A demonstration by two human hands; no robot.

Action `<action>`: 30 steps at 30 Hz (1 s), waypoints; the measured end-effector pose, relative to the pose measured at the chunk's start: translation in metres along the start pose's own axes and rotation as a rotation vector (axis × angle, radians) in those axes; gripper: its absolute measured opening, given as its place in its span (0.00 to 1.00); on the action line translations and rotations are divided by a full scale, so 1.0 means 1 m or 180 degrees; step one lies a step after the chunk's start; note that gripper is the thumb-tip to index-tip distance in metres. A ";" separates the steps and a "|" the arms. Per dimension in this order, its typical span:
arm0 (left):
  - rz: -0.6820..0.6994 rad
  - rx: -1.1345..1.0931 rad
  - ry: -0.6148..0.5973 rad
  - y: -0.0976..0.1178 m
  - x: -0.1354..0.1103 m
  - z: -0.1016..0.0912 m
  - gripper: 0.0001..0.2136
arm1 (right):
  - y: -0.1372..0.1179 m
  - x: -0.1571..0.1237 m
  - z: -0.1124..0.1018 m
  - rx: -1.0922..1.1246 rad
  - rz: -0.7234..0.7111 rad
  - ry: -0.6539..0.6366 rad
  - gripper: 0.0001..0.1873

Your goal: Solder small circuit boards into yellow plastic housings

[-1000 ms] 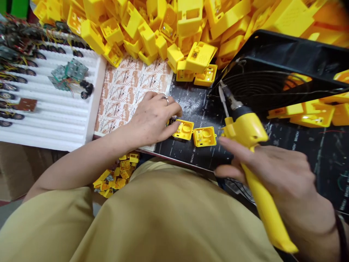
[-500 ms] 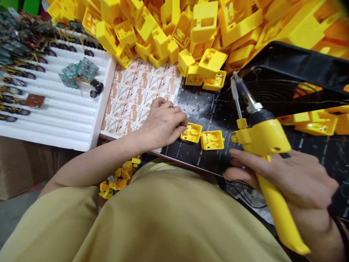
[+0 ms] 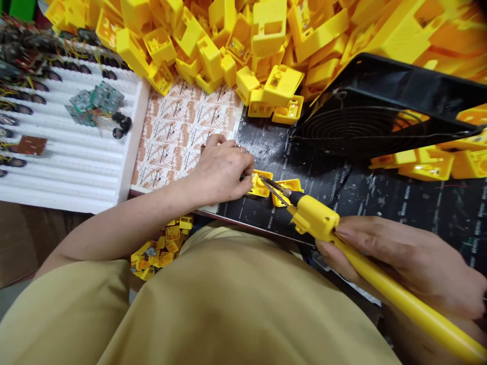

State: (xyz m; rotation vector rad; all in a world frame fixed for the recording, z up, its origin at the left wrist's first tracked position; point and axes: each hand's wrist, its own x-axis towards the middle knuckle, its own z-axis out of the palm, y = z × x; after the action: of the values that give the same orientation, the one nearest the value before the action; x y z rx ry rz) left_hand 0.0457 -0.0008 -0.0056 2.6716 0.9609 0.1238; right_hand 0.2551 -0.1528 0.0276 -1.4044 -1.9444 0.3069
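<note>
My left hand (image 3: 224,170) rests at the bench's front edge, fingers curled and closed at the left side of an open yellow plastic housing (image 3: 262,190). Its fingertips are partly hidden, so anything small pinched in them cannot be made out. In my right hand (image 3: 403,253) is a yellow pistol-style soldering iron (image 3: 317,215), gripped by its handle. The iron's dark tip and the thin metal tube beside it reach over that housing. A second yellow housing (image 3: 294,184) lies just to the right, partly behind the iron.
Yellow housings (image 3: 269,30) are heaped along the back. A black fan (image 3: 353,126) leans at the right on the dark bench mat (image 3: 342,177). On the left, a white foam tray (image 3: 76,187) carries wired parts and green circuit boards (image 3: 108,96). More yellow pieces (image 3: 165,258) lie below the bench edge.
My right hand has brought the soldering iron left and down, from upright beside the fan to tilted over the left housing. My left hand stays at that housing. The view has shifted slightly.
</note>
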 end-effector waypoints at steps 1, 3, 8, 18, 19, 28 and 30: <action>-0.0002 -0.0004 -0.0023 0.000 0.001 0.000 0.09 | 0.003 0.001 0.001 0.0016 -0.0160 -0.0077 0.09; -0.0020 0.0004 -0.0090 0.000 0.003 -0.001 0.09 | 0.011 0.004 0.000 -0.0099 -0.0372 -0.0308 0.04; -0.0022 0.0121 -0.0241 0.002 0.008 -0.003 0.08 | 0.014 0.013 -0.003 -0.0326 -0.0540 -0.0532 0.08; 0.0050 0.0310 -0.0343 0.003 0.012 -0.006 0.07 | 0.025 0.008 -0.018 -0.0397 -0.0624 -0.0388 0.05; 0.0024 0.0324 -0.0386 0.004 0.013 -0.007 0.07 | 0.026 0.006 -0.018 -0.0387 -0.0555 -0.0370 0.04; -0.0017 0.0391 -0.0525 0.005 0.014 -0.008 0.07 | 0.008 -0.004 -0.009 0.0055 0.0436 -0.0123 0.14; -0.0004 0.0399 -0.0518 0.005 0.014 -0.008 0.07 | 0.004 -0.002 -0.009 0.0010 0.0262 -0.0086 0.15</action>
State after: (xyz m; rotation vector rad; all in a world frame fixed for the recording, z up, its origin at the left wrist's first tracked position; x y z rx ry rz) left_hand 0.0585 0.0062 0.0035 2.7427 0.9475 -0.1570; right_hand 0.2638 -0.1547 0.0310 -1.4878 -1.9102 0.3689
